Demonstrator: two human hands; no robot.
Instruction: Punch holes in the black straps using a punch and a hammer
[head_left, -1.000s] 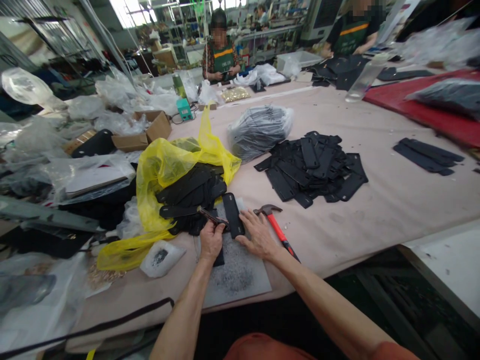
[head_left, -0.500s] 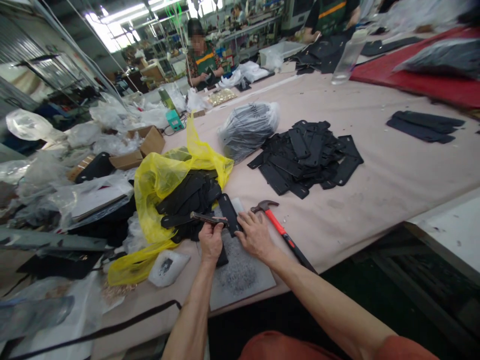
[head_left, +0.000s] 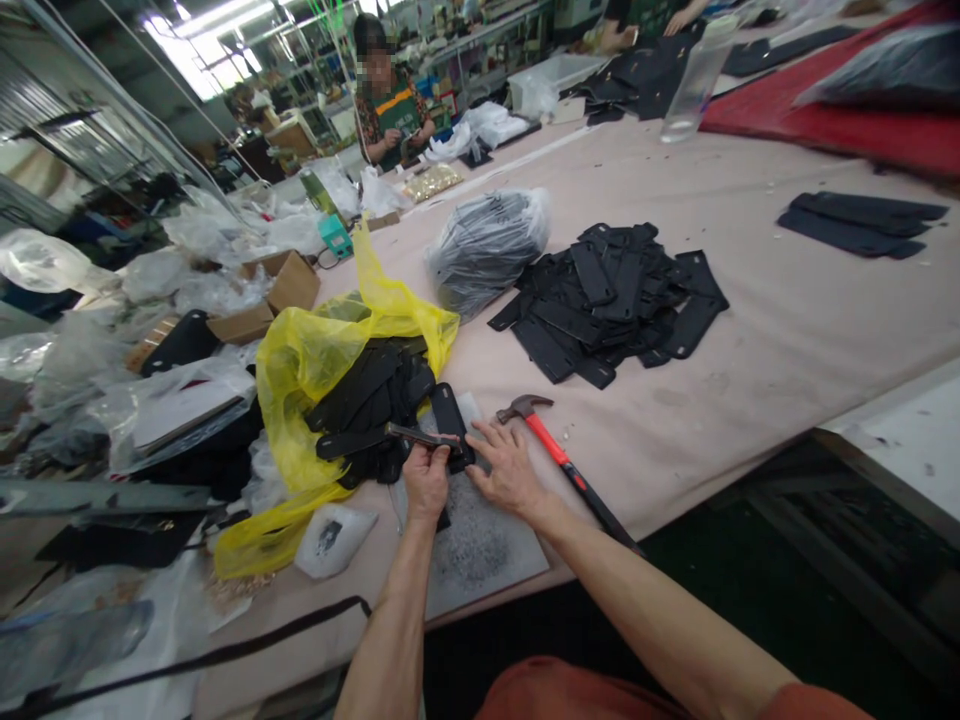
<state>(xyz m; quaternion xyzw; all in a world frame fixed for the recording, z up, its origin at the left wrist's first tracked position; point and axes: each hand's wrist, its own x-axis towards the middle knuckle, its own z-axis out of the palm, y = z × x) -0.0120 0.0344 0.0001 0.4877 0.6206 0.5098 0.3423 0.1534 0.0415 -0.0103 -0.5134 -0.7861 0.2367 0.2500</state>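
Note:
My left hand (head_left: pixel 426 482) is closed around a dark metal punch (head_left: pixel 412 434), held almost level with one end toward the yellow bag. Beneath the punch's other end lies a black strip piece (head_left: pixel 448 412) with a slot near its far end. My right hand (head_left: pixel 510 468) is open, its fingers spread beside that strip's right edge; whether a fingertip touches it I cannot tell. Under both hands is a pale, pitted board (head_left: pixel 487 550). A claw hammer (head_left: pixel 553 447) with a red and black handle rests just right of my right hand.
Black pieces (head_left: pixel 375 395) fill a yellow bag (head_left: pixel 300 365) at the left. Further back are a heap of similar pieces (head_left: pixel 615 290) and a stuffed clear bag (head_left: pixel 491 245). A bottle (head_left: pixel 694 85) stands at the far right. A co-worker (head_left: pixel 390 105) sits across the table.
My right hand's fingers have spread and shifted off the black strip toward its right side. My left hand still grips the punch, nearly in place. The whole view has tilted slightly.

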